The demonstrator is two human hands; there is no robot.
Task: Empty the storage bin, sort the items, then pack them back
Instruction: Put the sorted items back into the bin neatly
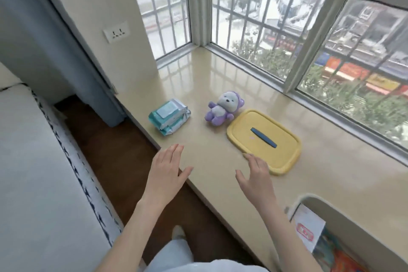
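The storage bin (344, 212) is seen only in part, at the lower right corner, resting on a glossy beige window ledge (220, 77); a white card with a red label (308, 227) and some orange and teal printed items are glimpsed inside it (what they are cannot be told). Its yellow lid (263, 139), with a dark blue handle (263, 137) across the middle, is laid flat on the ledge, apart from the bin. Just beside the lid's far left corner a small purple and white plush toy (221, 109) is propped. Well to the left of the toy, near the ledge's front edge, two teal and white packs of wet wipes (170, 116) are stacked.

Both hands are held out above the ledge's front edge, empty. The left hand (166, 172) is spread flat, fingers extended and thumb out, nothing grasped. The right hand (256, 174) is likewise open, its fingertips (248, 157) seen over the near corner of the lid; whether it is touched cannot be told.

A barred window (276, 28) runs behind the ledge.
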